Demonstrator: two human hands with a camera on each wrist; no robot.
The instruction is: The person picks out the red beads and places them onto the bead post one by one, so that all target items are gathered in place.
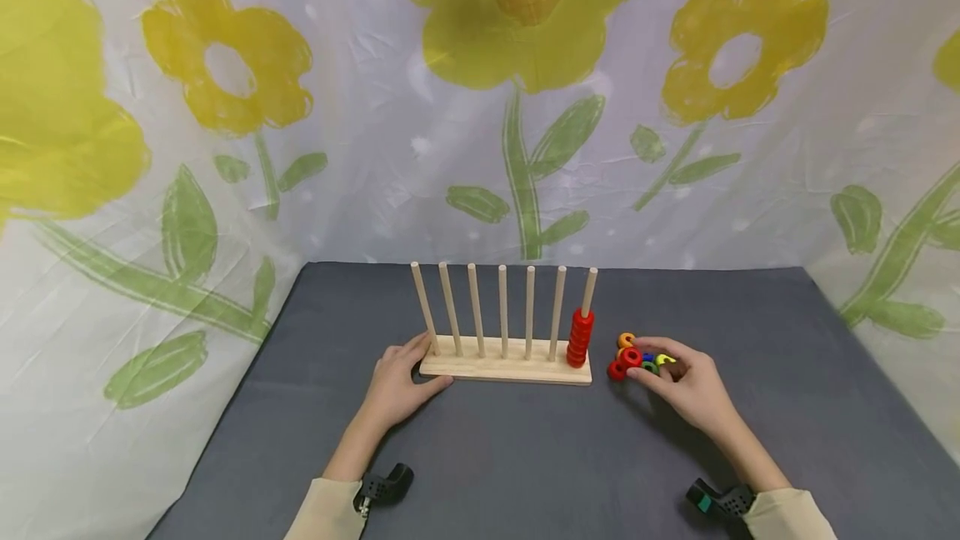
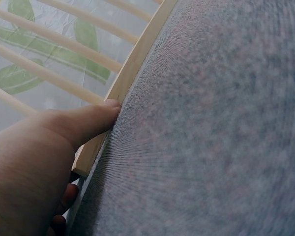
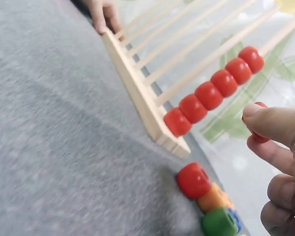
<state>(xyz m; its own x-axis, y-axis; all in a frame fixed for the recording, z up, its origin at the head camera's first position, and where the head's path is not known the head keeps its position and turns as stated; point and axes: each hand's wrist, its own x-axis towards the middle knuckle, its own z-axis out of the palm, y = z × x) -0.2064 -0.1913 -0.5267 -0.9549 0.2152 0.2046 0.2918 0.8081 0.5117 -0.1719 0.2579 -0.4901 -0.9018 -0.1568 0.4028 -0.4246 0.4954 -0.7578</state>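
Observation:
My left hand [image 1: 393, 390] grips the left end of a wooden bead stand [image 1: 495, 370], its thumb along the front edge and its fingers behind. Several upright pegs rise from the base. On the rightmost peg sits a stack of red beads [image 1: 580, 338]. To the right of the stand, my right hand [image 1: 696, 388] pinches one red bead [image 3: 258, 133] between thumb and forefinger, held above the table. Below it lie loose beads: a red bead [image 3: 193, 180], an orange bead [image 3: 215, 197] and a green bead [image 3: 220, 222], with blue and yellow ones partly hidden.
A dark grey cloth [image 1: 510, 457] covers the table. Behind it hangs a pale curtain [image 1: 360, 173] printed with yellow flowers. Each wrist wears a black camera mount, such as the left mount [image 1: 386, 486].

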